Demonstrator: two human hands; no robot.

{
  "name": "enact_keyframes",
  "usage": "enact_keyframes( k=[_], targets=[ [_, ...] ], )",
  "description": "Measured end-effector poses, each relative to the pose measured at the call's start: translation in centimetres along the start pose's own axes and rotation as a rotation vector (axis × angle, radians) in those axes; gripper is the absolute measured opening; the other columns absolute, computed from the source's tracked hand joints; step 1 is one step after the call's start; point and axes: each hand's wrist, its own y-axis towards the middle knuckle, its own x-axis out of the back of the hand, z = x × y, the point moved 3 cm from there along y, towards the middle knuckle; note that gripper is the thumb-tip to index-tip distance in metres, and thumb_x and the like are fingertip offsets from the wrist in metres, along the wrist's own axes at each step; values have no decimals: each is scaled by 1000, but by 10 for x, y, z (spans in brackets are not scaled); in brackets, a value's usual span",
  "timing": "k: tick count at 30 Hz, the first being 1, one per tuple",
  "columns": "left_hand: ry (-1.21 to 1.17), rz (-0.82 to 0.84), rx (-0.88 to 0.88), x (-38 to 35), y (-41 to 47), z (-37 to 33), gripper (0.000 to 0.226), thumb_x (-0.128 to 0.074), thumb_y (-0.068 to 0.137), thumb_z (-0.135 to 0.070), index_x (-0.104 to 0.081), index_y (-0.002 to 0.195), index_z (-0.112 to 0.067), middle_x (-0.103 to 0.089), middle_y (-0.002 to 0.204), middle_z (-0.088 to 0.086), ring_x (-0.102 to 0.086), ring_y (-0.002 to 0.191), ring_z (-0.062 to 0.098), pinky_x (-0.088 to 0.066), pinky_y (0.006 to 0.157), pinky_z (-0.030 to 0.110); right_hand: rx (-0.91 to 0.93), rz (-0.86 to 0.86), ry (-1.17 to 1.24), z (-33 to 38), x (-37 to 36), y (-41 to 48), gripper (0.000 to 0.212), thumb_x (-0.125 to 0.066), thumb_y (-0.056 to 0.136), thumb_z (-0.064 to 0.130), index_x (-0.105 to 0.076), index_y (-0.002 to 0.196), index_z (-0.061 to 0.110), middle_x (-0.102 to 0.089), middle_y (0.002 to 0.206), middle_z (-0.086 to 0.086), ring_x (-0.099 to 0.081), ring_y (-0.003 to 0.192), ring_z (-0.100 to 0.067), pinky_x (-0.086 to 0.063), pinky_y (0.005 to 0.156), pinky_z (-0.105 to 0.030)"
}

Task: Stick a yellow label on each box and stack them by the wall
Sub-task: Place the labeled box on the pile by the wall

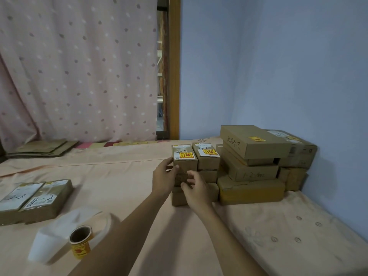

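Observation:
A stack of small brown boxes stands on the bed near the blue wall. Its top box carries a yellow label. My left hand touches the top box's left front corner with thumb and fingertips. My right hand hovers with loosely curled fingers in front of the middle of that stack. A second small stack with a yellow label stands just to the right. Two unlabelled-looking boxes lie at the left. A roll of yellow labels sits near the front.
Larger cardboard boxes are piled against the blue wall at the right. A strip of white backing paper trails from the roll. Flattened cardboard lies at the back left under a pink curtain.

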Motion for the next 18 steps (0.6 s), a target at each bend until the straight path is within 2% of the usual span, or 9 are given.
enact_keyframes(
  k=[2,6,10,13,15,18],
  targets=[
    [-6,9,7,1,-3,2,33,-60,98,-19,-64,131,-18,-68,122,-6,-62,106,13,-51,85,25,-18,20,7,-2,-2,-1,43,-64,95,19,-52,135,29,-54,129,13,-54,115,-3,-51,97,-29],
    [10,20,20,12,-11,3,28,-61,97,-19,-67,125,-18,-69,119,-5,-63,102,10,-48,79,19,-27,56,-10,4,-8,-3,42,-63,96,21,-53,136,27,-54,125,14,-53,116,-4,-50,100,-32],
    [53,27,34,40,-15,-5,29,-62,98,-25,-65,125,-17,-66,116,-7,-60,102,10,-43,81,20,-20,116,-27,22,-20,-9,38,-63,95,25,-57,132,28,-59,119,15,-56,115,-5,-50,100,-34],
    [75,33,24,74,-17,-11,34,-62,97,-29,-63,129,-19,-67,118,-6,-61,104,10,-43,79,17,14,143,-67,40,-31,-19,42,-61,96,27,-57,138,25,-62,132,7,-57,124,-14,-47,101,-34],
    [111,33,16,100,-21,-12,34,-61,97,-31,-63,129,-20,-68,117,-6,-61,104,10,-43,77,16,33,161,-102,53,-40,-28,43,-59,98,27,-56,141,23,-59,139,5,-54,129,-13,-44,101,-29],
    [176,10,-2,146,-32,-9,33,-61,97,-33,-65,127,-20,-68,119,-6,-61,103,9,-42,76,13,64,187,-139,72,-58,-41,42,-57,99,33,-57,140,24,-57,144,5,-52,131,-14,-43,102,-31]
  ],
)
